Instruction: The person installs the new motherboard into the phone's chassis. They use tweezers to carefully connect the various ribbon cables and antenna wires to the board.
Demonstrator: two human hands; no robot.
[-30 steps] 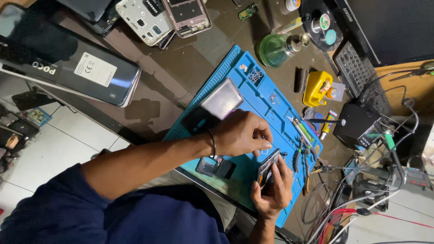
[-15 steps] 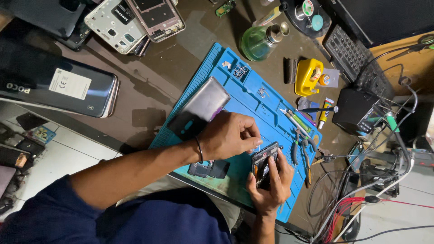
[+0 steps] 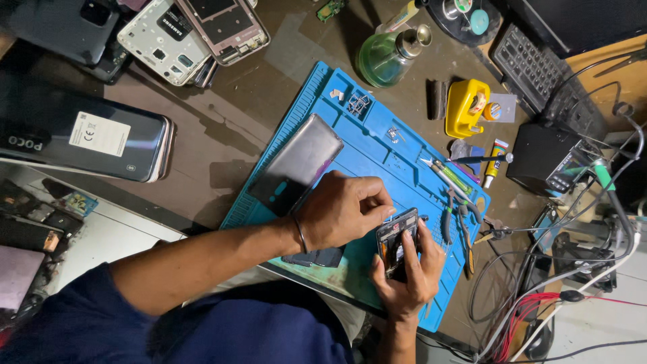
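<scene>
— While the camera has drifted a little over the last second, have the hands themselves moved?

— Hardly. Start at the left: the dark phone with a sticker on its back lies on the brown bench, and the pale phone frames are stacked above it, all well apart from the hands. None of them has shifted.

— And on the blue mat?

— A dark glass panel lies flat there, its lower end hidden under the left wrist. The left hand stays curled, fingers drawn narrow and pinched together at the upper edge of the small opened phone. Whether a tool or a part sits between the fingertips, I cannot tell.

— Where is that phone exactly?

— Lifted off the mat's near-right part, tilted, its open side up. The right hand is wrapped round its lower half from below, thumb on one side and fingers on the other.

— So what has changed?

— Only the pinch seems to have closed in closer on the edge; the hold looks the same, so I judge the fine work on it is still under way.

— Further right?

— Pliers lie just beside the phone, and a black box with cables stands beyond the mat.
</scene>
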